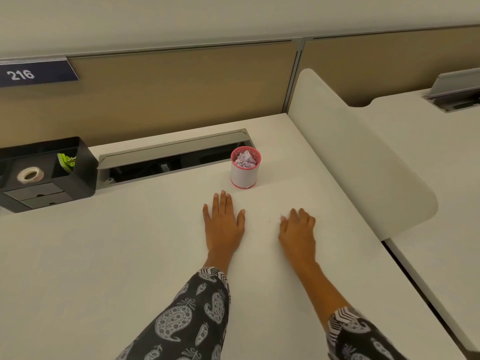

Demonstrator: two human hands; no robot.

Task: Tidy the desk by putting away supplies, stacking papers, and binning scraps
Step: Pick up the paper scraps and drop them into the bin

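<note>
The left hand is laid flat, fingers straight, on the worktop, seemingly for steadying, while the right hand is curled over a tiny scrap, pinched or not cannot be told, near the scrap-filled pink cup.

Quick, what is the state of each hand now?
Left hand: open, flat on the desk.
Right hand: fingers curled; whether it holds anything cannot be told.

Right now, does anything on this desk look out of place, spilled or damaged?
Almost nothing. A tiny pale scrap lies on the desk by the fingertips of the right hand, outside the cup, which stands upright with its crumpled paper inside. Nothing looks spilled or damaged.
</note>
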